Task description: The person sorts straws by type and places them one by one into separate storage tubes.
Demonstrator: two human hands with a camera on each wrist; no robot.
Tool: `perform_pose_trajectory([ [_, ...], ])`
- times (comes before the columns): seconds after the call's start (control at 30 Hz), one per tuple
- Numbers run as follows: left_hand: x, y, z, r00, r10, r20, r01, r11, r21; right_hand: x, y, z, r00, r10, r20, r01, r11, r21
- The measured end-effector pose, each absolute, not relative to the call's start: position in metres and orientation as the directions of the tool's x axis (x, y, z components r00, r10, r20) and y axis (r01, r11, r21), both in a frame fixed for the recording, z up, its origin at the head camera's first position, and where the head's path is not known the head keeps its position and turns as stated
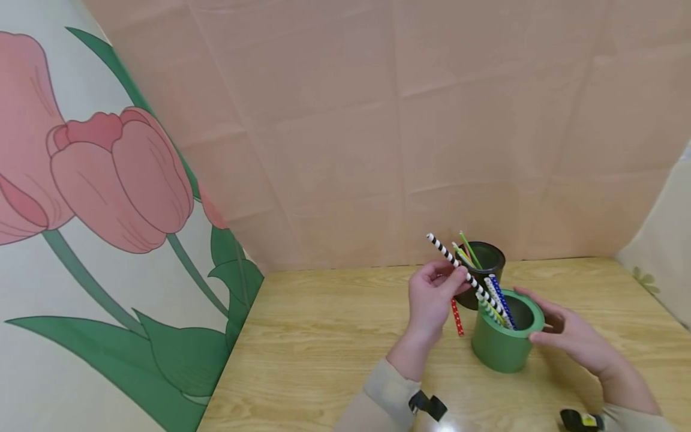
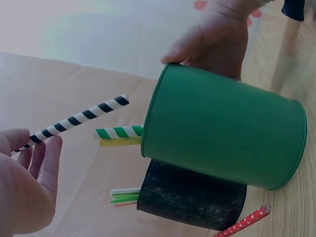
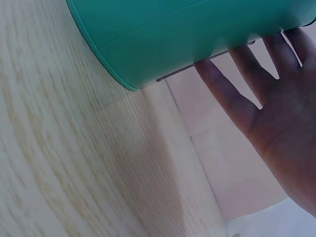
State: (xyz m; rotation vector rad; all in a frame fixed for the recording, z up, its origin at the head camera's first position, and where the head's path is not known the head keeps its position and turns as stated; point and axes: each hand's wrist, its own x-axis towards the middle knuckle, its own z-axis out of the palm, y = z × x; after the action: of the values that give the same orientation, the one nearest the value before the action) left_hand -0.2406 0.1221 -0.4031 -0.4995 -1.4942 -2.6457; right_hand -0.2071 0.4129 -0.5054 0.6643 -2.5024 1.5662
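Note:
Between thumb and fingers, my left hand pinches a black-and-white striped paper straw. The straw slants over the mouth of a green can; the left wrist view shows its lower end outside the rim. Inside the can stand several straws, among them a blue one, a green-striped one and a yellow one. My right hand holds the can at its right side, thumb in front and fingers behind. The right wrist view shows its fingers against the can's wall.
A dark cup with several thin green, white and pinkish sticks stands right behind the can. Beside it on the wooden table is a red straw with white stars. A pinkish cloth hangs along the back.

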Motion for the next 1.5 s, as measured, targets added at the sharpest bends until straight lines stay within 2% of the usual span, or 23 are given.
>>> perform_pose_trajectory([
  [0.4, -0.250, 0.127, -0.404, -0.922, 0.161, 0.352, 0.279, -0.357, 0.892, -0.207, 0.413, -0.505, -0.902, -0.294, 0.315, -0.415, 0.394, -0.820],
  [0.97, -0.256, 0.142, -0.409, -0.914, 0.282, 0.293, 0.271, -0.113, 0.956, -0.212, 0.414, -0.512, -0.896, -0.296, 0.331, -0.424, 0.354, -0.833],
  [1.13, -0.256, 0.141, -0.410, -0.912, 0.283, 0.296, 0.277, -0.107, 0.955, -0.211, 0.414, -0.512, -0.904, -0.290, 0.314, -0.411, 0.384, -0.827],
  [1.5, -0.256, 0.138, -0.410, -0.918, 0.220, 0.331, 0.293, -0.187, 0.938, -0.210, 0.415, -0.512, -0.902, -0.294, 0.315, -0.413, 0.380, -0.828],
])
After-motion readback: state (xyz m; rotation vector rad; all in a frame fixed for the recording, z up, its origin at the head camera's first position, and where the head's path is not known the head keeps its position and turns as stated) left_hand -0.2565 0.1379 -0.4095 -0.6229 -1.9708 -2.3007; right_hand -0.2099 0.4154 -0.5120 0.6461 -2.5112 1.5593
